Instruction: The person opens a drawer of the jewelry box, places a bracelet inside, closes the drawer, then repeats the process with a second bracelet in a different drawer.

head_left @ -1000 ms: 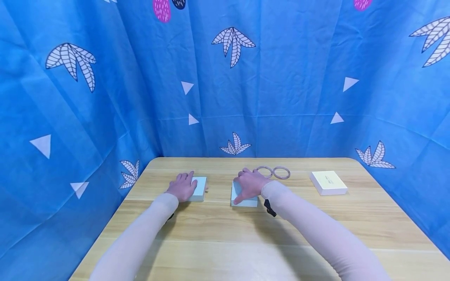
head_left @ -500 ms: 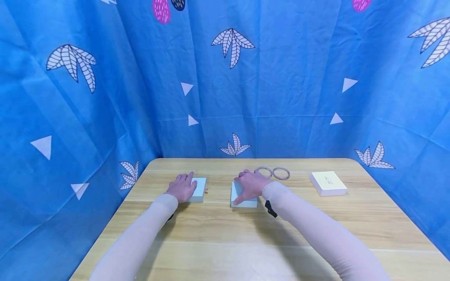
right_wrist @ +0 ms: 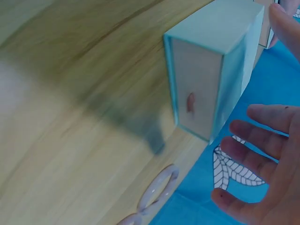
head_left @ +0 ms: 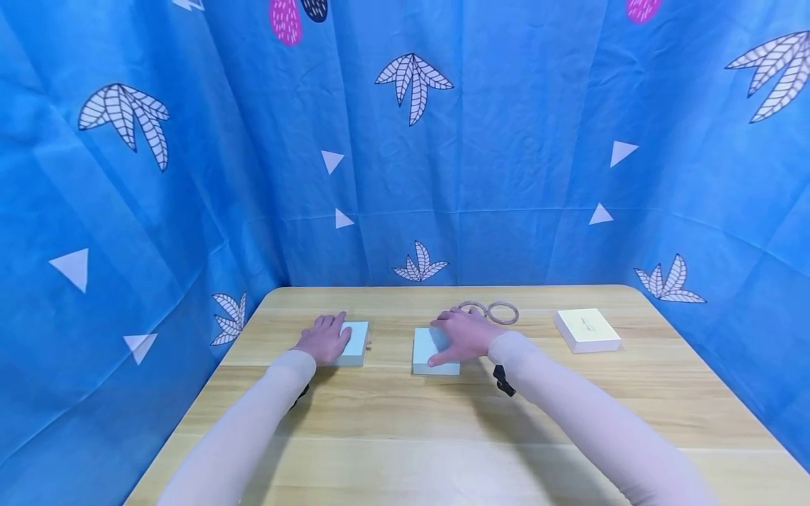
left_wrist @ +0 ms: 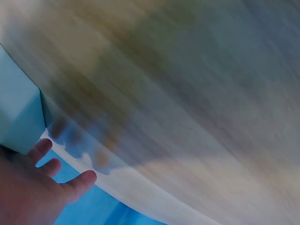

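Two pale blue boxes lie side by side on the wooden table (head_left: 405, 422). My left hand (head_left: 325, 339) rests flat, fingers straight, on the left part of the left box (head_left: 356, 343); the left wrist view shows that box (left_wrist: 16, 117) beside my fingers (left_wrist: 51, 176). My right hand (head_left: 465, 334) lies with spread, straight fingers on the right part of the right box (head_left: 429, 348). In the right wrist view this box (right_wrist: 215, 65) stands close to my extended fingers (right_wrist: 262, 150).
Two linked tan rings (head_left: 490, 311) lie just behind my right hand, also seen in the right wrist view (right_wrist: 154, 192). A cream box (head_left: 587, 329) sits at the right. Blue patterned cloth (head_left: 405, 176) walls the table on three sides.
My right hand has slid to the right across its box, uncovering more of the blue top. The left hand has stayed in place.
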Tool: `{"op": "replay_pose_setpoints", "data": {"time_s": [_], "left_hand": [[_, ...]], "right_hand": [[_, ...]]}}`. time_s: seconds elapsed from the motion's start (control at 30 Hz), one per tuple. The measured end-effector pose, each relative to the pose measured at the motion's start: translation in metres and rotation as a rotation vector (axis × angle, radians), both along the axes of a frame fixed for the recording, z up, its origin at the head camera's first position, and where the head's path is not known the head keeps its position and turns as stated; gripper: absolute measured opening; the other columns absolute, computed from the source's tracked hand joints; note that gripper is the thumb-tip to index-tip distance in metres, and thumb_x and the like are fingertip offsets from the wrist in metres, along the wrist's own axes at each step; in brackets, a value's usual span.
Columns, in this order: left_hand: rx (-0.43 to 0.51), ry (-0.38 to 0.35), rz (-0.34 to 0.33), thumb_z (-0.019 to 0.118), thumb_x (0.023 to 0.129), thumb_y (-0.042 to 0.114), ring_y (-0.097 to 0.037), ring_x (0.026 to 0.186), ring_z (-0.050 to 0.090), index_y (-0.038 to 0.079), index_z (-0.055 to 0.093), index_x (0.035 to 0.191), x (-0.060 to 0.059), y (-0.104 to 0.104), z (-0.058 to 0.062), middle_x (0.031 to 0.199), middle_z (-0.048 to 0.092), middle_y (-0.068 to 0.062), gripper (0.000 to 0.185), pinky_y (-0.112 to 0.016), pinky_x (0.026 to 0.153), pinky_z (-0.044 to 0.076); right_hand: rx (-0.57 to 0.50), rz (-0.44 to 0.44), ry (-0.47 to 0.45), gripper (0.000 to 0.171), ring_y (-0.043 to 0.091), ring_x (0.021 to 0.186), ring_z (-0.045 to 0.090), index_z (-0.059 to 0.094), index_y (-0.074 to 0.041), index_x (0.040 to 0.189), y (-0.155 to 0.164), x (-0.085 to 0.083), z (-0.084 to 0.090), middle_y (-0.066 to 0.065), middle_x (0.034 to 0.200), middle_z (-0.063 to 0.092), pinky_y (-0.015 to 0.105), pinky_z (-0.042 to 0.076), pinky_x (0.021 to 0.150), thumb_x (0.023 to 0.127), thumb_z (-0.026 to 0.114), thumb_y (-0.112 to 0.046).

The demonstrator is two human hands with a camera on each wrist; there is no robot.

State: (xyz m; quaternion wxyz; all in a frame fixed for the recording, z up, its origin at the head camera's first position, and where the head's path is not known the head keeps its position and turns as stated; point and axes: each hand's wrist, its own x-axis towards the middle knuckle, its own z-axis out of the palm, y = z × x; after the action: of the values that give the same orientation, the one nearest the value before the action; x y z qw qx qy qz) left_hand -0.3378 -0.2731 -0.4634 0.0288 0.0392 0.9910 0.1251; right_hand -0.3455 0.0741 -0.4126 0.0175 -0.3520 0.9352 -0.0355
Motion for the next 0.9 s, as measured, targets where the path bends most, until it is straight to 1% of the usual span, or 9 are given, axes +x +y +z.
{"op": "replay_pose_setpoints", "data": {"time_s": [0.07,0.2,0.33,0.5,0.63,0.73,0.9], "left_hand": [[-0.005,0.001,-0.002,0.021,0.106,0.051,-0.044,0.151,0.018,0.008,0.02,0.161,0.0,-0.001,-0.001,0.162,0.027,-0.024,0.07,-0.073,0.113,0.019],[-0.012,-0.001,-0.004,0.022,0.105,0.052,-0.044,0.151,0.018,0.008,0.021,0.161,-0.001,-0.002,0.0,0.161,0.028,-0.024,0.071,-0.074,0.113,0.019],[0.0,-0.007,-0.001,0.024,0.105,0.052,-0.044,0.151,0.018,0.008,0.022,0.161,0.0,-0.003,0.001,0.161,0.029,-0.023,0.071,-0.073,0.113,0.019],[0.025,-0.025,0.003,0.025,0.106,0.051,-0.043,0.152,0.016,0.007,0.02,0.161,-0.001,-0.004,0.001,0.162,0.027,-0.023,0.07,-0.073,0.114,0.018],[0.048,-0.034,0.016,0.023,0.106,0.052,-0.043,0.153,0.013,0.008,0.018,0.162,-0.003,-0.004,0.001,0.164,0.024,-0.022,0.071,-0.073,0.115,0.015],[0.047,-0.018,0.025,0.025,0.106,0.053,-0.043,0.153,0.012,0.008,0.019,0.162,-0.002,-0.001,0.004,0.164,0.025,-0.022,0.072,-0.074,0.114,0.012],[-0.023,0.062,0.026,0.03,0.104,0.052,-0.043,0.151,0.017,0.007,0.029,0.159,0.001,0.017,0.018,0.16,0.033,-0.02,0.07,-0.076,0.112,0.015]], "right_hand": [[-0.017,0.002,0.009,0.09,0.031,0.134,0.051,0.059,-0.018,0.142,0.005,0.001,0.0,0.005,0.143,0.059,0.066,0.034,0.108,0.076,0.066,-0.078],[-0.035,0.013,0.044,0.085,0.032,0.135,0.05,0.061,-0.018,0.14,0.016,0.002,-0.003,0.004,0.141,0.061,0.066,0.03,0.111,0.078,0.067,-0.076],[-0.044,0.019,0.051,0.086,0.032,0.138,0.048,0.06,-0.016,0.141,0.027,0.003,-0.005,0.005,0.142,0.06,0.065,0.027,0.115,0.079,0.066,-0.076],[-0.066,0.014,0.038,0.087,0.033,0.139,0.047,0.057,-0.016,0.143,0.037,0.006,-0.008,0.008,0.147,0.055,0.065,0.03,0.114,0.079,0.066,-0.075],[-0.112,0.015,0.027,0.083,0.035,0.141,0.045,0.057,-0.016,0.143,0.045,0.008,-0.01,0.011,0.151,0.052,0.066,0.032,0.113,0.082,0.067,-0.071],[-0.135,0.014,0.022,0.078,0.036,0.142,0.044,0.058,-0.016,0.143,0.05,0.01,-0.01,0.011,0.152,0.05,0.066,0.032,0.112,0.084,0.066,-0.068],[-0.147,0.006,0.013,0.077,0.035,0.142,0.044,0.058,-0.015,0.143,0.058,0.01,-0.013,0.012,0.152,0.05,0.068,0.035,0.108,0.088,0.061,-0.068]]}}
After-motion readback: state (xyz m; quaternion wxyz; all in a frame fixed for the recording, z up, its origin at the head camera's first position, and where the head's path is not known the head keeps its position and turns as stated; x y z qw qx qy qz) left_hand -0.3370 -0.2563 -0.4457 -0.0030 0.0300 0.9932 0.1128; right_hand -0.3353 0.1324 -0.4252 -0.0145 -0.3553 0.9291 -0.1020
